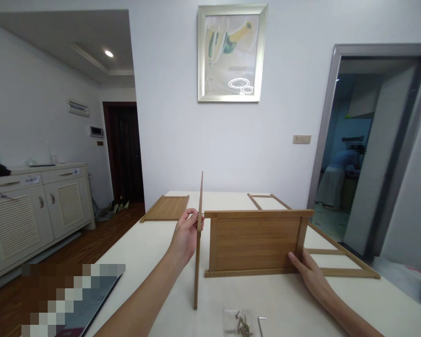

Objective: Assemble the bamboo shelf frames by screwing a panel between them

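My left hand [185,234] is closed round the edge of a thin bamboo side panel [198,243] that stands upright on the white table [154,262], seen edge-on. My right hand [307,269] grips the lower right corner of a wider bamboo panel [256,241] standing on its long edge, square to the side panel. The wide panel's left end sits next to the thin panel; whether they touch is unclear.
A flat bamboo panel [165,208] lies at the table's far left. An open bamboo frame [340,260] lies behind and right of the upright panel. A bag of screws [240,323] and a hex key [260,324] lie at the near edge. A person stands in the doorway [344,178].
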`<state>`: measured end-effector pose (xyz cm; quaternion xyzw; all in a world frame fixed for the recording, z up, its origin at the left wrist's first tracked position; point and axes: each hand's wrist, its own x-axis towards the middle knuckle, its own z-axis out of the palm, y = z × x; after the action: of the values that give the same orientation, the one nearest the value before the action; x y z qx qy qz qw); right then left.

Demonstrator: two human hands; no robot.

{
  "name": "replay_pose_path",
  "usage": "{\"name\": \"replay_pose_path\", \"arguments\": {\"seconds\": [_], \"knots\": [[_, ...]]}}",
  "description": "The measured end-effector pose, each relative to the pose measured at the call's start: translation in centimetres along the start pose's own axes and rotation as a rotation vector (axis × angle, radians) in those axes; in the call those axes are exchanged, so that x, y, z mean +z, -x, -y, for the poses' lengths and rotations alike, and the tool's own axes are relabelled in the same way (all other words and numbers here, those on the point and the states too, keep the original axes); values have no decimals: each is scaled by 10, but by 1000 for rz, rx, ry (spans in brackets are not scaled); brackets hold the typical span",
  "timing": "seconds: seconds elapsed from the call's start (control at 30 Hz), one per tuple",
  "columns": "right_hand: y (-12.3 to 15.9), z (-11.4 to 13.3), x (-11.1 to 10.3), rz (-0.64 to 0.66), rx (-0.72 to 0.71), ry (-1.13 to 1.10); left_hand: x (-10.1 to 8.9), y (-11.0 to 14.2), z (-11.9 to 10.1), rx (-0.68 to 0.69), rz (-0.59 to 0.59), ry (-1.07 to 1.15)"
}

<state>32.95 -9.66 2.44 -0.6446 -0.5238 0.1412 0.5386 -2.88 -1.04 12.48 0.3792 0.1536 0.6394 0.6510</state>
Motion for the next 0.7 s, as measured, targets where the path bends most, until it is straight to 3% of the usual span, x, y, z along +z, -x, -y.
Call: {"name": "replay_pose_path", "arguments": {"seconds": [0.47,0.7], "knots": [[3,0,0,7,-4,9,5,6,0,-5,-27,-30],[7,-4,5,28,-46,42,-3,0,-2,-5,-74,21]]}}
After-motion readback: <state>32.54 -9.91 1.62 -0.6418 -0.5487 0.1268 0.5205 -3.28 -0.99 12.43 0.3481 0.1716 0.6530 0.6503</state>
